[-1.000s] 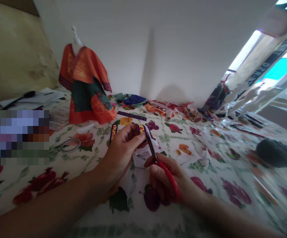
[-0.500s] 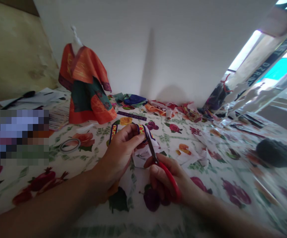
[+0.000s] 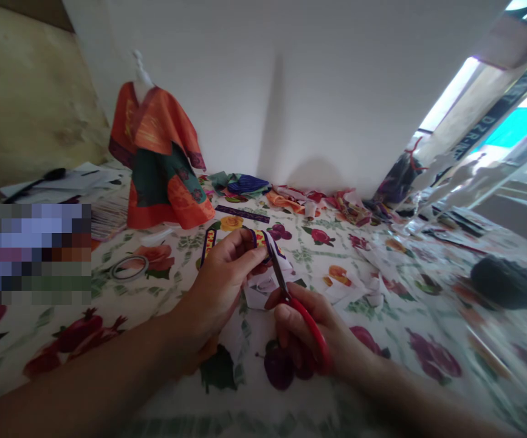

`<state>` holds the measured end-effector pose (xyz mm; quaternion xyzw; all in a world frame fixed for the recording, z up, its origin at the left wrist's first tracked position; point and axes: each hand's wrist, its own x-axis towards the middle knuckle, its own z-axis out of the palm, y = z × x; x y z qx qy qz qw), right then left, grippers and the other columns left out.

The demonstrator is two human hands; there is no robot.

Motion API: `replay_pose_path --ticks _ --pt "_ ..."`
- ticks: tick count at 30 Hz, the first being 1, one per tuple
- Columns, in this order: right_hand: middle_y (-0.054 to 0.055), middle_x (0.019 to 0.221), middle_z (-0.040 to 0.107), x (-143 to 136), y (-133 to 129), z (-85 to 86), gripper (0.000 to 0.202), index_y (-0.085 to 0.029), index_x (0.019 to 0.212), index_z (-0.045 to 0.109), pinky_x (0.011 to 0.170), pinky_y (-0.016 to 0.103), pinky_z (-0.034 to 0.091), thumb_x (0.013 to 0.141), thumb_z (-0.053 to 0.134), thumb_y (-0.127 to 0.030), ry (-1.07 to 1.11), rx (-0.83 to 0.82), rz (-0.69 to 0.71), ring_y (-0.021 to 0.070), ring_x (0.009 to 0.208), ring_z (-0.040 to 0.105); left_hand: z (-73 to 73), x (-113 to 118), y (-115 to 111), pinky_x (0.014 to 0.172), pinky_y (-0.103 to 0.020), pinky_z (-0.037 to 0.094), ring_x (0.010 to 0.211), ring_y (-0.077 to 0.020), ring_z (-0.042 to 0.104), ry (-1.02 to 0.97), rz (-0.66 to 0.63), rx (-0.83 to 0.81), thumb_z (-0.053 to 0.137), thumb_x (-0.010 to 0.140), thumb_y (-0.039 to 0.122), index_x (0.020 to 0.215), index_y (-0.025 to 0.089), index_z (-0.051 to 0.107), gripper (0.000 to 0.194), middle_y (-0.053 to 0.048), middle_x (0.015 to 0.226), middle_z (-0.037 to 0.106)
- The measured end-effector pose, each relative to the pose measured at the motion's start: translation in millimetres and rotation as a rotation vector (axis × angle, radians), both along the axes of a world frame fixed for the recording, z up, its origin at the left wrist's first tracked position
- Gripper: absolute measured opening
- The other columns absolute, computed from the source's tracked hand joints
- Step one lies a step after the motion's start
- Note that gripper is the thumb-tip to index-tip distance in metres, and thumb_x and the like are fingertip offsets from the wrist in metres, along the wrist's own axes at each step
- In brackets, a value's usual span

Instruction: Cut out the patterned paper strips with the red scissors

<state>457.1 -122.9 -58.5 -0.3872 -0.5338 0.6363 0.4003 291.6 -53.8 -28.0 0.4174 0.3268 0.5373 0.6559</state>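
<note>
Between its thumb and fingers, my left hand point(image 3: 229, 267) pinches a patterned strip point(image 3: 258, 238) in purple, yellow and red. Part of that strip shows on the left side of the hand too, the rest being hidden behind it. A pair of scissors point(image 3: 306, 322) with red handles is gripped in my right hand point(image 3: 313, 322). Its dark blades point up and away, lying against the strip's edge beside my left fingertips. Whether the blades are parted is hard to make out. White paper scraps point(image 3: 263, 289) lie just beneath both hands.
A small mannequin in an orange and green robe point(image 3: 160, 152) stands at the back left. A tape roll point(image 3: 129, 267) lies before it. Fabric scraps point(image 3: 304, 198) line the wall, near a dark purple strip point(image 3: 242, 213). At right are a dark bundle point(image 3: 509, 281) and white figures point(image 3: 454, 173).
Both hands, the strip and the scissors hold almost the same position. Only a very slight shift of the whole view shows.
</note>
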Motion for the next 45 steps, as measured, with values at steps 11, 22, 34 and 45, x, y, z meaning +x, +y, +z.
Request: replay_pose_path --ticks 11,22,34,45 --pt "-0.002 0.067 0.062 -1.8 -1.6 2.5 0.044 -0.015 0.097 0.06 0.035 0.012 0.04 0.103 0.071 -0.057 0.006 0.01 -0.013 0.0059 0.042 0.051 2.7 -0.6 -4.7 0.077 -0.023 0.053 0.086 -0.0135 0.063 0.003 0.023 0.003 0.08 0.083 0.022 0.091 0.019 0.074 0.011 -0.001 0.092 0.071" --pt "-0.003 0.066 0.062 -2.4 -2.0 5.9 0.046 -0.016 0.092 0.059 0.034 0.014 0.038 0.101 0.072 -0.06 -0.038 -0.004 -0.042 0.0063 0.04 0.05 1.4 0.1 -3.9 0.079 -0.023 0.053 0.086 -0.0133 0.063 0.003 0.014 0.003 0.081 0.084 0.024 0.093 0.019 0.074 0.013 0.0 0.092 0.071" --pt "-0.003 0.066 0.062 -2.6 -2.3 6.8 0.048 -0.016 0.092 0.059 0.036 0.014 0.037 0.1 0.073 -0.061 -0.082 0.0 -0.075 0.0062 0.041 0.052 -1.6 0.2 0.6 0.074 -0.023 0.053 0.079 -0.0122 0.061 -0.031 0.03 0.013 0.081 0.078 0.02 0.085 0.019 0.071 0.013 0.001 0.085 0.068" --pt "-0.004 0.066 0.062 -2.8 -2.1 2.4 0.044 -0.017 0.096 0.059 0.035 0.014 0.037 0.101 0.071 -0.058 -0.05 0.003 -0.055 0.0064 0.041 0.05 0.6 0.6 -1.2 0.077 -0.025 0.053 0.08 -0.0131 0.062 -0.024 0.021 0.012 0.082 0.079 0.021 0.084 0.019 0.068 0.014 0.001 0.085 0.067"
